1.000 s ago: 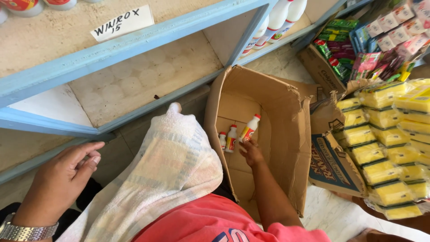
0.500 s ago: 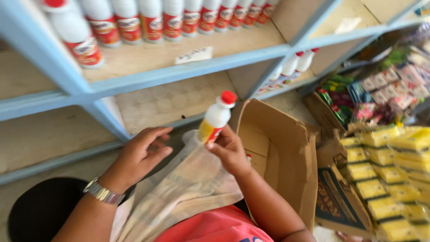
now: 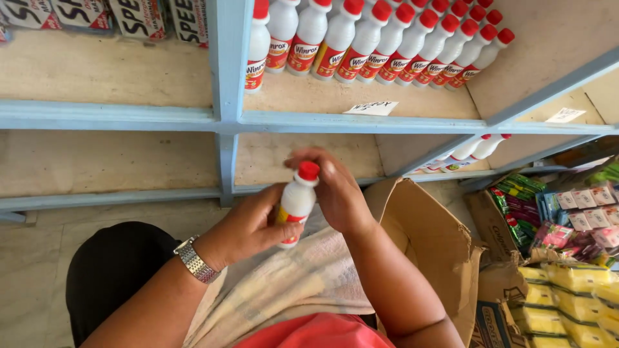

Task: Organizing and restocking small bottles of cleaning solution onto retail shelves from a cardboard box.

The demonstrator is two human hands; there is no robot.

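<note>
Bottle [image 3: 295, 205], white with red cap, now gripped by left hand [image 3: 248, 225] too, no longer right hand [image 3: 335, 190] alone; right fingers curl around its cap side. It's raised before blue shelf [image 3: 361, 121], above cardboard box [image 3: 425, 238].

White bottle [image 3: 296, 205] with red cap and yellow-red label in the grip, pale checked cloth [image 3: 290, 283] below it, light blue shelf [image 3: 227, 96] above, brown cardboard box [image 3: 429, 245] to its right.
</note>
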